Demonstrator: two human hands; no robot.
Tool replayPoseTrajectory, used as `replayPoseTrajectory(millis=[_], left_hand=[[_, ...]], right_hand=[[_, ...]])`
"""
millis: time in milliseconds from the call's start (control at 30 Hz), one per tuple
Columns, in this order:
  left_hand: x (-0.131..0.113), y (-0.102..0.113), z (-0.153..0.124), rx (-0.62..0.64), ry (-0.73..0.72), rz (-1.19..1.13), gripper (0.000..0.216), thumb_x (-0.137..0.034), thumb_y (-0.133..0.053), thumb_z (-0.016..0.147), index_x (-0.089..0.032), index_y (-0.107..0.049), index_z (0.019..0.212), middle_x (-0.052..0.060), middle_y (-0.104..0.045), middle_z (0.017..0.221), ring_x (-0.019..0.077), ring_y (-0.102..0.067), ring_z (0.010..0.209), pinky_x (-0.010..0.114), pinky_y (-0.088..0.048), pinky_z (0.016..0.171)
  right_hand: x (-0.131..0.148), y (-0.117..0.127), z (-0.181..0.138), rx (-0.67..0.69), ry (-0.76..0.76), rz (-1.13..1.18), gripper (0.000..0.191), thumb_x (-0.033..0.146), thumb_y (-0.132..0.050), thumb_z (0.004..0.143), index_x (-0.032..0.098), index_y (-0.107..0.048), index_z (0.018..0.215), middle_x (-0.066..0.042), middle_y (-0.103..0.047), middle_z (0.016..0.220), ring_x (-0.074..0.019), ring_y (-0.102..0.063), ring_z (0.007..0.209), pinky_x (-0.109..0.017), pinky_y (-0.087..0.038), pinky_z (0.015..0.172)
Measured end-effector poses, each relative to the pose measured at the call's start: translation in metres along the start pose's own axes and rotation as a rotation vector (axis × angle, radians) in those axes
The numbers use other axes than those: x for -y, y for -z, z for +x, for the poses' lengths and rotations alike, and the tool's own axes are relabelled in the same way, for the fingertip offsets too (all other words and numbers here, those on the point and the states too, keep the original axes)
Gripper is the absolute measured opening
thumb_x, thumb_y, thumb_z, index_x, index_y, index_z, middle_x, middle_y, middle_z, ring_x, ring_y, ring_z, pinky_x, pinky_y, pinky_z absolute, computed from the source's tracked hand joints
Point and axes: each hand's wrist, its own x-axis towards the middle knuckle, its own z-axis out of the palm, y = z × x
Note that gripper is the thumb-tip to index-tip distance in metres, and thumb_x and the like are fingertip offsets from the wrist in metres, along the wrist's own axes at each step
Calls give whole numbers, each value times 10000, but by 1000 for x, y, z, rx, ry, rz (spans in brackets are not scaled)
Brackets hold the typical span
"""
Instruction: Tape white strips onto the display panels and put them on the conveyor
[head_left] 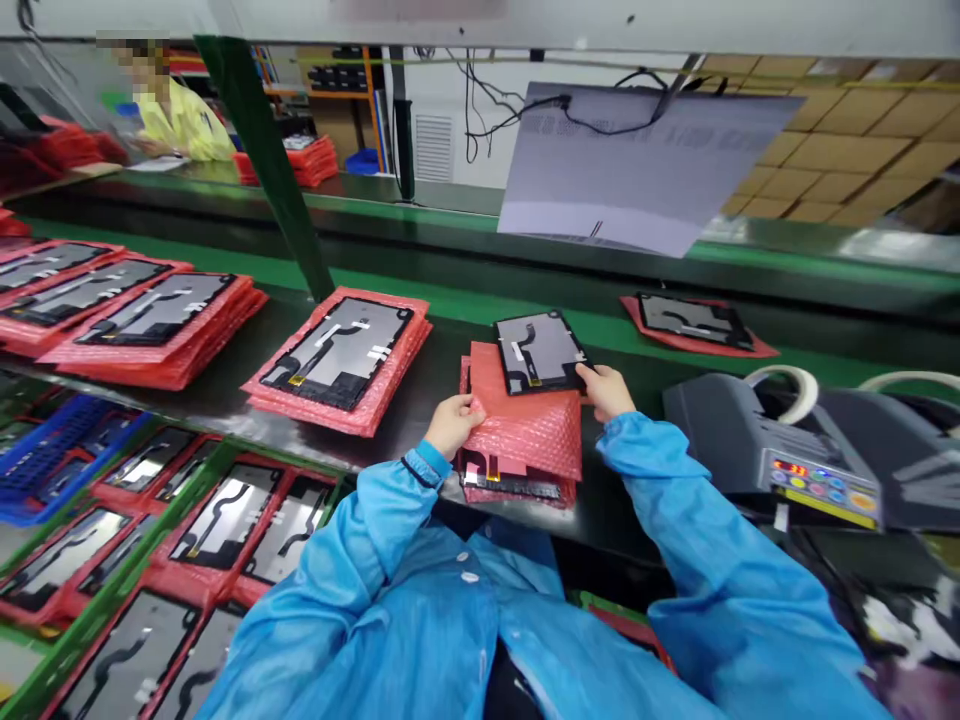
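Held at its lower right corner, a thin screen panel (541,352) with a grey back, black border and black ribbon cable tilts above a red bubble-wrap bag (525,435). My right hand (606,390) pinches that corner between thumb and fingers. Closed on the left edge of the same bag is my left hand (453,424). Beneath the bag lies another panel (510,482), its lower strip showing on more red wrap. To the left sits a stack of red bags with a panel (346,350) on top.
More panel stacks (161,312) line the bench at left. A single panel (694,322) on a red bag lies at back right. Grey tape dispensers (757,450) stand right. Trays of panels (229,515) and a blue basket (56,460) sit lower left. A co-worker (184,120) is across the line.
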Motion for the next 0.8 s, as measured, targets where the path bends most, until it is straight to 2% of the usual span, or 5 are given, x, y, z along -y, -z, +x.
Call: replayPoseTrajectory(millis=[200, 400, 600, 700, 800], left_hand=[[25, 10, -25, -201, -43, 205, 451, -71, -631, 651, -132, -578, 1095, -107, -502, 498, 87, -498, 464, 210, -413, 544], [35, 7, -45, -220, -123, 411, 472, -95, -558, 730, -136, -469, 1192, -107, -500, 490, 128, -536, 497, 231, -400, 565], [37, 9, -51, -229, -198, 620, 329, -121, -425, 838, -134, -439, 1167, -33, -588, 562, 185, -627, 612, 268, -442, 641], [31, 9, -53, -172, -181, 826, 329, -147, -403, 866, -149, -438, 1193, 39, -672, 703, 218, -672, 715, 291, -461, 676], [20, 8, -52, -114, -141, 1083, 362, -205, -421, 880, -166, -427, 1240, 91, -711, 825, 266, -690, 788, 319, -466, 671]], right_hand=[[17, 24, -19, -40, 32, 116, 249, 242, -579, 864, 217, -389, 706, 59, -480, 408, -42, -310, 264, -149, -168, 280], [-20, 30, -106, 87, 12, 286, 375, 481, -619, 797, 234, -344, 737, 55, -507, 425, -53, -345, 260, -145, -166, 283], [-56, 16, -148, 284, -81, -117, 391, 610, -543, 806, 233, -448, 764, 55, -494, 389, -93, -373, 270, -201, -220, 318], [-59, 47, -142, 232, 80, -472, 400, 536, -617, 795, 225, -482, 582, 20, -482, 368, -113, -463, 354, -227, -319, 406], [-70, 100, -143, 12, 107, -418, 404, 519, -614, 800, 211, -522, 556, 4, -525, 415, -106, -470, 381, -228, -332, 420]])
